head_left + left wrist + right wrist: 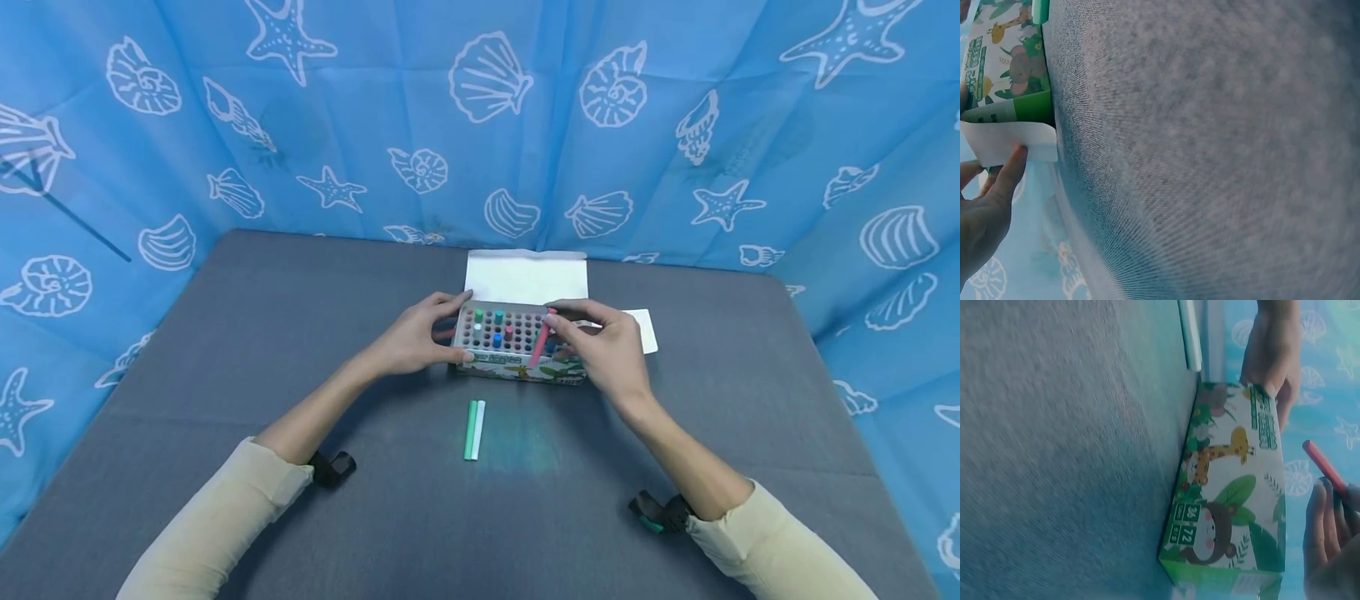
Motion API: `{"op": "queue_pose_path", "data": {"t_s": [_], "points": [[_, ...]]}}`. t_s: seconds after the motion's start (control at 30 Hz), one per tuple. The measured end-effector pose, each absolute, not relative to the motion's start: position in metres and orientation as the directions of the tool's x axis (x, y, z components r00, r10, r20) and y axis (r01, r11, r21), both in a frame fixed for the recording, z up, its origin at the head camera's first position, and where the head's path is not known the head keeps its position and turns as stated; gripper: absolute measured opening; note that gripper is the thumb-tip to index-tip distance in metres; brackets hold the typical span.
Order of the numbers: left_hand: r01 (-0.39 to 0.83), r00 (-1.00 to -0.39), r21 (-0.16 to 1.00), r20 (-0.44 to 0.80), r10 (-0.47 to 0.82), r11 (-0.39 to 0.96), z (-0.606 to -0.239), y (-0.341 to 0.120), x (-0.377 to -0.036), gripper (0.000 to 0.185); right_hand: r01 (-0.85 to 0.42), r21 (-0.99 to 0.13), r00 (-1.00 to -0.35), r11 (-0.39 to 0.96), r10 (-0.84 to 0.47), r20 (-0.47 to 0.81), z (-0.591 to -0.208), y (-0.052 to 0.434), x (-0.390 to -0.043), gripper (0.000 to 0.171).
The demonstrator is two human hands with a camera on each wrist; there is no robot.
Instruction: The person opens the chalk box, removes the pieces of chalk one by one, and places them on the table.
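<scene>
A printed cardboard box [517,367] holds a tray of round holes [517,320], with several coloured chalk sticks standing in it. My left hand [420,335] grips the box's left end, thumb at the front corner and fingers toward the back. A pinkish-red chalk stick [542,340] is pinched between the thumb and fingers of my right hand [611,350]. It slants over the front right part of the box. In the right wrist view the red chalk stick [1324,464] is beside the box [1229,481]. A green chalk stick [470,430] and a white one [479,430] lie side by side in front.
Behind the tray the white lid [527,277] stands raised. A white side flap [643,331] sticks out at the right end, another flap [1013,142] at the left. The grey table [300,283] meets a blue shell-patterned curtain [420,83] at the back and sides.
</scene>
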State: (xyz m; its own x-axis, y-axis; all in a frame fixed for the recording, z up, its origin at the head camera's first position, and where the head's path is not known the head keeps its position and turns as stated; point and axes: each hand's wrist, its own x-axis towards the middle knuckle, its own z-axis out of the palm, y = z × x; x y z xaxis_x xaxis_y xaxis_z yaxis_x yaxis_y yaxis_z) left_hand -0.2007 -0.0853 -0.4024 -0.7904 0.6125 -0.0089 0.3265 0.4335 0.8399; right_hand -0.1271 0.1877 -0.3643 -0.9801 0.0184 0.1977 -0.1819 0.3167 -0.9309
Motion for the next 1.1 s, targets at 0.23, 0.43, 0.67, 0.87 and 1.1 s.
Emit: {"op": "queue_pose_path", "data": {"t_s": [0.23,0.43,0.67,0.87,1.1], "points": [[0.326,-0.795,0.837,-0.009,0.607,0.439,-0.404,-0.085,-0.201,0.093,-0.162,-0.938,-0.987,0.306,-0.035,0.159,-0.37,0.181,-0.117,0.027],[0.319,-0.796,0.838,-0.016,0.605,0.442,-0.404,-0.085,-0.201,0.093,-0.147,-0.943,-0.988,0.298,-0.083,0.127,-0.376,0.176,-0.11,0.026],[0.33,-0.793,0.83,-0.014,0.609,0.45,-0.402,-0.085,-0.201,0.094,-0.078,-0.967,-0.99,0.244,-0.132,0.047,-0.384,0.17,-0.104,0.028],[0.331,-0.797,0.826,-0.013,0.603,0.456,-0.402,-0.084,-0.201,0.093,-0.043,-0.969,-0.989,0.245,-0.149,0.007,-0.393,0.165,-0.102,0.025],[0.326,-0.796,0.833,-0.013,0.605,0.447,-0.402,-0.085,-0.201,0.093,-0.016,-0.967,-0.983,0.253,-0.179,-0.031,-0.402,0.159,-0.098,0.023]]}}
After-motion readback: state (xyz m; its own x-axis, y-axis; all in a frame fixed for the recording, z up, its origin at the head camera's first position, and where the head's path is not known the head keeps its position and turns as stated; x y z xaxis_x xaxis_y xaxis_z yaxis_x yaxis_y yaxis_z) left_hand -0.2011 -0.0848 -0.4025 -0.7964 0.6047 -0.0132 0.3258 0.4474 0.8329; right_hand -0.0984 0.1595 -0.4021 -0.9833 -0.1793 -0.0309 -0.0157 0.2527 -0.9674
